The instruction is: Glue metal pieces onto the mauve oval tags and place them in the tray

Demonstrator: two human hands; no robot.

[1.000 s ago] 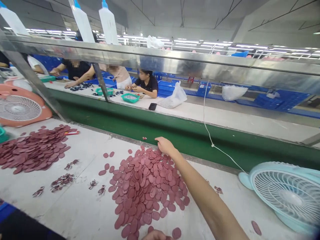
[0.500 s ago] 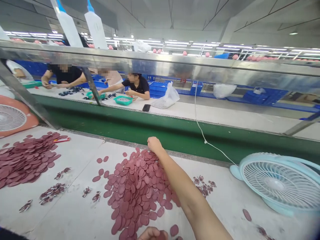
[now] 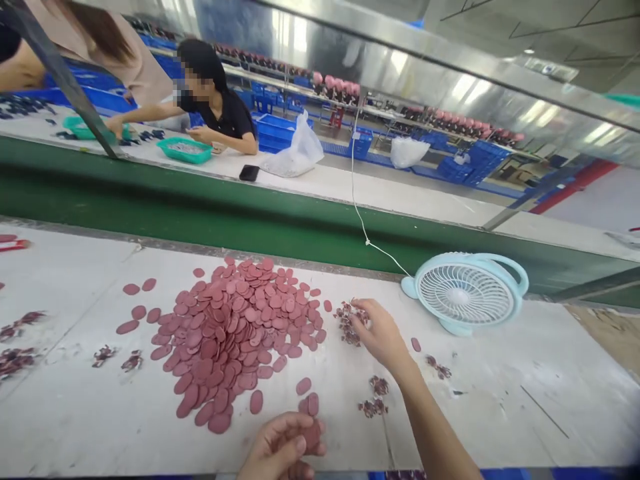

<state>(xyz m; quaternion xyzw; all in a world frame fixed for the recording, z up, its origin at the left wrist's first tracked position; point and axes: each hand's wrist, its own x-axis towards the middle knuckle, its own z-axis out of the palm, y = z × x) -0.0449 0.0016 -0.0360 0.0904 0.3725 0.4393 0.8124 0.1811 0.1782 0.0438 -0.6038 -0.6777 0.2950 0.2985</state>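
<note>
My left hand [image 3: 283,447] is at the near edge of the table, closed around a dark red oval disc [image 3: 313,435]. Beyond it spreads a big heap of similar oval discs [image 3: 240,333], with a few lying loose close to my fingers. My right hand [image 3: 377,333] reaches over a small cluster of dark red and white bits [image 3: 347,327], right of the heap. Its thumb and forefinger are apart at the cluster, touching or just above it. Whether any bit lies between them is hard to see.
A light blue fan [image 3: 457,297] stands at the right, its white cord running up to the metal shelf. More bit clusters [image 3: 375,407] lie nearer me. Past the green divider [image 3: 300,220], people sit at another bench with a green basket [image 3: 184,152] and a phone [image 3: 249,173].
My view has swung right and down. My right hand has come back from the heap's far edge to the cluster of bits. My left hand shows more fully, holding a disc.
</note>
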